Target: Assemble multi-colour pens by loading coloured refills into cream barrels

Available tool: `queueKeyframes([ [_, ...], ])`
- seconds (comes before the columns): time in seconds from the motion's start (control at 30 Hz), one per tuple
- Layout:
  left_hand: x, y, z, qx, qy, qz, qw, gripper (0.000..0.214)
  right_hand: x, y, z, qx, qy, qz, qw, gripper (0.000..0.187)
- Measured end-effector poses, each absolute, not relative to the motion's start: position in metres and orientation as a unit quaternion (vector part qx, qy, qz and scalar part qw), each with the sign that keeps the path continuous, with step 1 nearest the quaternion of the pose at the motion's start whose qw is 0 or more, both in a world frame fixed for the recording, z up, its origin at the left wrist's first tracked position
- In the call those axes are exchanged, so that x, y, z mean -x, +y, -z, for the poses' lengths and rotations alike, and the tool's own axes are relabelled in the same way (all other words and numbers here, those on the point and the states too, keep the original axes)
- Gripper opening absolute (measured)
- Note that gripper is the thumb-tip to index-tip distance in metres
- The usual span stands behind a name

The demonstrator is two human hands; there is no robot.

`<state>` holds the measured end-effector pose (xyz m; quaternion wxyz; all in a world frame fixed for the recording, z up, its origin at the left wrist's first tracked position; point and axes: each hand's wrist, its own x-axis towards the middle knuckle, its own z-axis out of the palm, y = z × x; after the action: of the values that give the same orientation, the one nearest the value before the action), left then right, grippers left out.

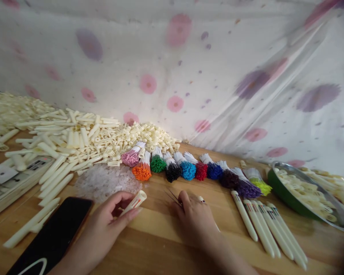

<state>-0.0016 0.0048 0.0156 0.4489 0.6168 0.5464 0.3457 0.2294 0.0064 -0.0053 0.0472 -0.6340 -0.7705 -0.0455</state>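
A smooth, round cream tube (134,202) pokes up from the pinching left hand (111,217), and the right hand (195,217) pinches thin, pointy tweezers (174,201).

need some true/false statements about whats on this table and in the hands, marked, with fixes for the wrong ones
1. The left hand holds a cream tube. True.
2. The right hand lies flat and open. False: its fingers are closed on a thin pointed tool.
3. The green bundle stands between the orange bundle and the black bundle. True.
4. The phone lies right of the pens. False: the phone is on the left.
5. The bowl contains cream parts. True.
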Motion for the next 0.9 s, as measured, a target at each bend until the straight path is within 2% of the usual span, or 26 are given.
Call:
queueKeyframes([
  [0.13, 0.002, 0.006, -0.015, -0.613, 0.546, -0.365, 0.438, 0.019, -0.222, 0.007, -0.001, 0.643, -0.763, 0.047, 0.040, 0.021],
  [0.4, 0.002, 0.005, -0.017, -0.598, 0.542, -0.405, 0.430, 0.020, -0.196, 0.066, -0.050, 0.680, -0.732, 0.005, 0.048, 0.023],
  [0.57, 0.000, 0.005, -0.018, -0.594, 0.540, -0.406, 0.437, 0.021, -0.176, 0.113, -0.047, 0.703, -0.711, -0.015, 0.006, 0.031],
  [0.73, -0.001, 0.003, -0.020, -0.600, 0.536, -0.408, 0.430, 0.017, -0.178, 0.134, -0.051, 0.682, -0.724, -0.087, -0.051, 0.028],
  [0.9, -0.005, -0.003, -0.021, -0.608, 0.528, -0.394, 0.444, 0.013, -0.187, 0.147, -0.059, 0.660, -0.729, -0.171, -0.071, 0.027],
])
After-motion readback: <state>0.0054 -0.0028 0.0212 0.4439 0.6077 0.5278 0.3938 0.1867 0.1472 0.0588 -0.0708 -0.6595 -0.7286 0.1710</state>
